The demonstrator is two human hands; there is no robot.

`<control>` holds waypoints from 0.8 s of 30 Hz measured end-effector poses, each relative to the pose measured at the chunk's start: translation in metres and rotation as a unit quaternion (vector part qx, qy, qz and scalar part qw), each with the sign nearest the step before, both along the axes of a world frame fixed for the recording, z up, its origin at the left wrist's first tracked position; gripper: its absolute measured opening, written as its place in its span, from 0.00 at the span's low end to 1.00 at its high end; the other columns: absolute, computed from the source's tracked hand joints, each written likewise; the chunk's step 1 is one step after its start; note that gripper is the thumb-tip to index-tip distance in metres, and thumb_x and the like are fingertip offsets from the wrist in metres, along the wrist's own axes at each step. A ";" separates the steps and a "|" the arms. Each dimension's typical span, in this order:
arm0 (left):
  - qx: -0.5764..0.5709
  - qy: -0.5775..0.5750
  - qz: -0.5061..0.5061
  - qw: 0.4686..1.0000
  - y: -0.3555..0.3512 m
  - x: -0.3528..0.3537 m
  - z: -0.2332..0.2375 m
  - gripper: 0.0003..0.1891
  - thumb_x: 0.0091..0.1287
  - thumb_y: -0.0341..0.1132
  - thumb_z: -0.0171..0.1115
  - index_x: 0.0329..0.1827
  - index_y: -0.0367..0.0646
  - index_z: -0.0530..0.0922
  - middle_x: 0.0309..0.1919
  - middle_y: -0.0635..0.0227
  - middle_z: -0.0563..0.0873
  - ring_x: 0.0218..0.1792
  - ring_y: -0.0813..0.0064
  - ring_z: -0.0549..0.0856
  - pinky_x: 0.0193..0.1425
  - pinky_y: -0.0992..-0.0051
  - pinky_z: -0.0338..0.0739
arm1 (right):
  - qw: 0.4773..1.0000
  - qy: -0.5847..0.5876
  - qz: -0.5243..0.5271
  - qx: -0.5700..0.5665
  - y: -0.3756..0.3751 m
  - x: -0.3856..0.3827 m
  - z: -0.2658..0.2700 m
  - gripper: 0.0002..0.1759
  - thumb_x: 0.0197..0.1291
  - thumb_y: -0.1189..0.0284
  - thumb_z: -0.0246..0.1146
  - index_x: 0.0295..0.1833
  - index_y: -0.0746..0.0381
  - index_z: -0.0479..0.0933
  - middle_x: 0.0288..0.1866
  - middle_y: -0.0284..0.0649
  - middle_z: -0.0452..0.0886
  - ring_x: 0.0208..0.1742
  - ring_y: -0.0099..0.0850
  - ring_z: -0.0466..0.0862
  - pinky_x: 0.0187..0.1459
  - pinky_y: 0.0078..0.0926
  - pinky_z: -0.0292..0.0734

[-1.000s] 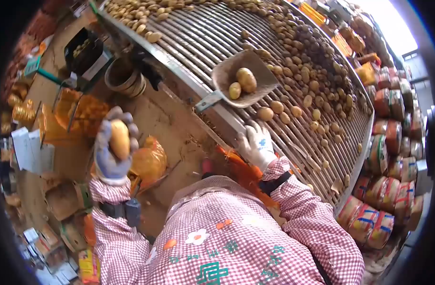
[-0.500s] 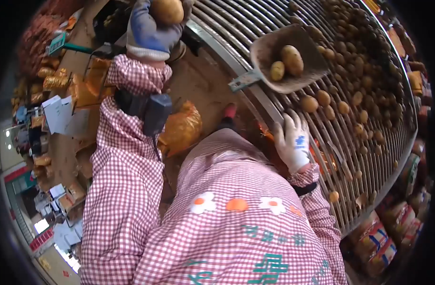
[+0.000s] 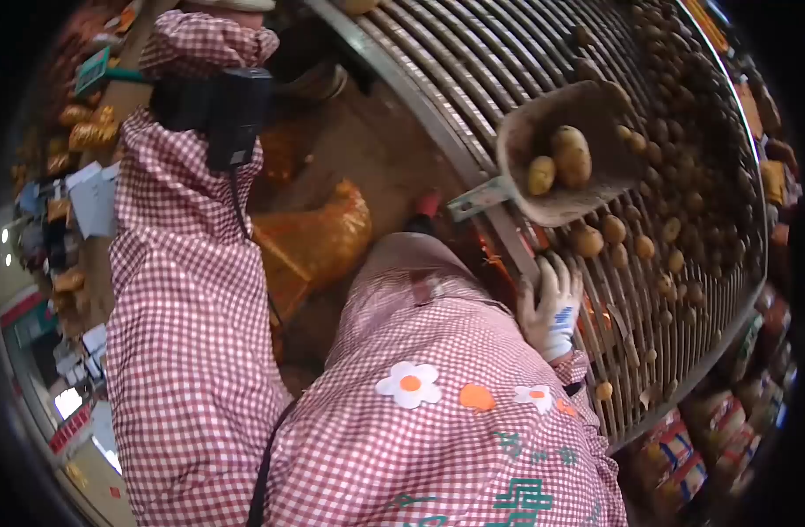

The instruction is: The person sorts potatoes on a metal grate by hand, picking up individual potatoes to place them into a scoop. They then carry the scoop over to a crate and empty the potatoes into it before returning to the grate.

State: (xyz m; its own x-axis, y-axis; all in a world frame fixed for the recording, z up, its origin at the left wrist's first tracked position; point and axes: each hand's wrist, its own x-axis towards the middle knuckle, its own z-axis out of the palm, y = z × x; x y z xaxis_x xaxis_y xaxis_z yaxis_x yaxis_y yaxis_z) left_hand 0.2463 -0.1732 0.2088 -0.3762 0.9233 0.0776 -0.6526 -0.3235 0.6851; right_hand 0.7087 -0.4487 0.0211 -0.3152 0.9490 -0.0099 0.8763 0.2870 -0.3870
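My right hand [image 3: 556, 303], in a white glove with a blue print, rests on the edge of a slatted metal rack [image 3: 446, 61], fingers stretched out and holding nothing. Just beyond it sits a dirty scoop [image 3: 543, 209] with a short metal handle. Inside the scoop lie a large potato [image 3: 572, 158] and a smaller potato [image 3: 540, 176]. My left arm reaches to the top edge, where only the glove's cuff [image 3: 231, 3] shows; the left hand and anything in it are outside the frame.
Many potatoes [image 3: 683, 176] cover the rack's far right side, with several loose ones [image 3: 613, 230] nearer my right hand. An orange mesh bag [image 3: 323, 233] lies on the floor left of my legs. Filled sacks [image 3: 683, 448] stand past the rack, lower right.
My left hand, which gripped a potato, has passed up out of view. The scoop and rack appear shifted right and down as the view moves. My right hand stays at the rack's edge.
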 end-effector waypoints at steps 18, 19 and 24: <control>0.036 -0.044 -0.276 0.959 0.064 0.177 0.001 0.12 0.72 0.32 0.62 0.54 0.36 0.81 0.51 0.55 0.87 0.52 0.58 0.88 0.58 0.56 0.88 | 0.995 0.070 -0.062 0.019 0.000 0.001 0.011 0.28 0.60 0.61 0.70 0.64 0.62 0.77 0.66 0.52 0.78 0.69 0.54 0.76 0.74 0.57 0.64; 0.033 -0.051 -0.293 0.954 0.062 0.182 -0.005 0.12 0.72 0.32 0.62 0.54 0.36 0.81 0.51 0.55 0.87 0.52 0.58 0.88 0.59 0.56 0.87 | 0.995 0.065 -0.073 0.024 -0.002 0.001 0.012 0.28 0.60 0.61 0.70 0.64 0.62 0.77 0.66 0.52 0.78 0.69 0.54 0.76 0.74 0.57 0.64; -0.129 -0.153 -0.384 0.901 -0.018 0.216 -0.085 0.13 0.73 0.33 0.62 0.56 0.37 0.82 0.52 0.55 0.87 0.53 0.59 0.88 0.59 0.58 0.89 | 0.952 0.129 -0.264 0.082 0.006 0.008 0.006 0.34 0.59 0.66 0.72 0.70 0.62 0.73 0.70 0.53 0.74 0.68 0.53 0.76 0.69 0.50 0.70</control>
